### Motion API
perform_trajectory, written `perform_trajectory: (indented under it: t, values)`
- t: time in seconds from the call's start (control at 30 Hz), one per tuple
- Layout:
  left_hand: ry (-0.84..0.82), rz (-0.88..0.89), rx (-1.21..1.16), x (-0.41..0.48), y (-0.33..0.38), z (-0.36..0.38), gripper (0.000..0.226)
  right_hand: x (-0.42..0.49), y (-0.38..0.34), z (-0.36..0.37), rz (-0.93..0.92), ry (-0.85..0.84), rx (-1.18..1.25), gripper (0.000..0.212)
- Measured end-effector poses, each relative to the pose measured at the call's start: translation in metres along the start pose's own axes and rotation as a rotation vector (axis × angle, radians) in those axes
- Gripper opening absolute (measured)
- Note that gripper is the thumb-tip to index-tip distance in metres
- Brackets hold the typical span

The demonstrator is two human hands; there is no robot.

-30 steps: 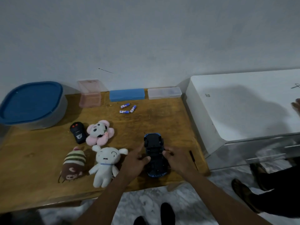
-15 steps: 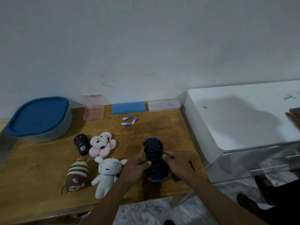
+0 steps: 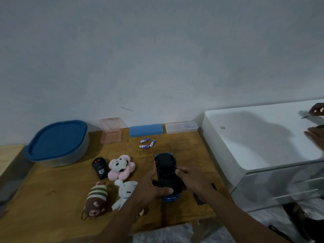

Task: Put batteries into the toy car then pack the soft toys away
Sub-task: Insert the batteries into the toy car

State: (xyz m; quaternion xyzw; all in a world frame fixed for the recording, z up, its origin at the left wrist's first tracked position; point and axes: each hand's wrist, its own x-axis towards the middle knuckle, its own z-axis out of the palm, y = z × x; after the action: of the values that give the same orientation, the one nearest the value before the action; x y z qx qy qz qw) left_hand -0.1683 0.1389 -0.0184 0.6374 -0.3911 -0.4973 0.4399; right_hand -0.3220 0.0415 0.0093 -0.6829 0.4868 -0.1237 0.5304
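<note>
My fingers [image 3: 181, 172] curl round the upturned blue-and-black plastic toy car [image 3: 165, 170], left hand [image 3: 150, 188] and right hand [image 3: 195, 181] gripping its sides on the wooden table [image 3: 52, 199]. The hatch is probably shut, though it's dim. I'd steady with the left and pry with the right thumb.

I count three batteries [image 3: 144, 141], three soft toys [image 3: 121, 166], one toy car [image 3: 165, 171] and one black remote [image 3: 100, 168] on my bench [image 3: 52, 199]. One large blue-lidded tub [image 3: 57, 137] sits at its back left corner, and three small boxes line its back edge: pink box [image 3: 110, 131], blue box [image 3: 145, 130], clear box [image 3: 181, 127].
</note>
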Motion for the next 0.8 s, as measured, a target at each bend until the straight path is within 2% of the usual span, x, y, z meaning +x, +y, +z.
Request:
perform_trajectory:
  t: [0.17,0.27,0.43,0.67,0.8]
  values:
    - [0.034,0.032,0.003,-0.010,0.000,-0.016,0.096,-0.002,-0.013,0.016,-0.049,0.009,-0.049,0.021]
    - [0.024,0.054,-0.009,-0.011,0.002,-0.026,0.082,0.002,-0.020,0.022,-0.081,0.001,-0.087,0.022]
    - [-0.014,0.100,-0.035,0.006,0.008,-0.049,0.076,0.023,-0.036,0.028,-0.093,-0.004,-0.080,0.022]
    - [0.065,-0.010,-0.156,0.055,0.010,-0.084,0.106,0.094,-0.054,0.039,-0.114,-0.054,-0.084,0.021]
    - [0.111,-0.036,-0.258,0.081,0.013,-0.097,0.100,0.139,-0.060,0.046,-0.102,-0.121,-0.040,0.023]
